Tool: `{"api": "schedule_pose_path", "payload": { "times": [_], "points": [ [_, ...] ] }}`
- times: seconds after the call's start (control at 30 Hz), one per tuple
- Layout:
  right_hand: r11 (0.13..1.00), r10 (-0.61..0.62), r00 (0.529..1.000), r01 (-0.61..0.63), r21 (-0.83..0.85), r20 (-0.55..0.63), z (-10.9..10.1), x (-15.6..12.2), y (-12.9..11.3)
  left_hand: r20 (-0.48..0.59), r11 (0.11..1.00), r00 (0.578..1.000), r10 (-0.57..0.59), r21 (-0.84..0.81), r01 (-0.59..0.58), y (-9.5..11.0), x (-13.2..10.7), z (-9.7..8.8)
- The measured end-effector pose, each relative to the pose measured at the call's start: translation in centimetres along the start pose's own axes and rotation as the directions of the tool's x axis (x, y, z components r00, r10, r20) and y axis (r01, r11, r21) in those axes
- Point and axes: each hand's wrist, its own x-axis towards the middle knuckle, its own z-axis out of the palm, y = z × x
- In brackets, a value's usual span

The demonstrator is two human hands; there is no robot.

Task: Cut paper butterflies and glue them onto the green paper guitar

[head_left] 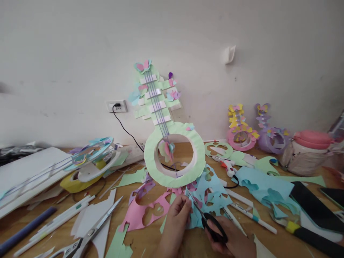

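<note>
My right hand (232, 236) is wrapped round the handles of a pair of black-handled scissors (213, 227), whose blades point up and left. Close to the blade tips, my left hand (178, 211) is closed in a pinch on a piece of light blue paper (189, 195), partly hidden by the fingers. Under and behind the scissors spreads a light blue sheet full of cut-out holes (211, 191). Left of my left hand lies pink paper with cut-outs (146, 211). A green paper guitar (174, 179) with purple strings and paper butterflies stands upright just beyond my hands.
Large silver scissors (92, 231) lie at left beside white markers (59, 224). A glue gun (228, 167), more blue paper (264, 186), a phone (313, 204) and a black-and-yellow tool (309, 234) lie at right. Small pink (242, 141) and purple (274, 139) paper guitars stand by the wall.
</note>
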Motion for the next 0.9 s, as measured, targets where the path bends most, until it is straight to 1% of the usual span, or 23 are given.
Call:
{"api": "schedule_pose_path", "payload": {
  "times": [0.13, 0.23, 0.37, 0.47, 0.63, 0.8, 0.9],
  "points": [
    [0.999, -0.035, 0.999, 0.034, -0.014, -0.017, -0.1, 0.2, 0.6, -0.028, 1.0, 1.0, 0.004, 0.009, -0.004, 0.2, -0.2, 0.1],
    [0.999, -0.046, 0.999, 0.046, -0.011, -0.026, -0.2, 0.2, 0.9, -0.023, 1.0, 1.0, 0.007, 0.025, -0.006, 0.3, -0.2, 0.1],
    [0.999, -0.029, 1.0, 0.029, -0.026, -0.011, -0.3, 0.1, 0.5, -0.025, 0.998, 0.999, 0.032, 0.064, -0.03, 0.3, -0.1, 0.1],
    [1.0, -0.018, 1.0, 0.017, -0.026, -0.021, -0.3, -0.1, 0.2, -0.034, 0.997, 0.999, 0.022, 0.074, -0.019, 0.3, -0.2, 0.1],
    [0.999, -0.005, 1.0, 0.004, -0.049, -0.017, -0.3, 0.0, 0.1, -0.047, 0.998, 0.999, -0.008, 0.054, 0.011, 0.3, -0.1, 0.2],
    [0.997, 0.033, 0.997, -0.037, -0.063, -0.071, -0.3, -0.2, -0.2, -0.074, 1.0, 0.997, -0.023, 0.004, 0.023, -0.2, 0.1, 0.2],
    [0.996, 0.051, 0.995, -0.057, -0.073, -0.081, -0.3, -0.3, -0.3, -0.107, 0.998, 0.994, -0.015, -0.054, 0.009, -0.3, 0.1, 0.2]
  ]
}}
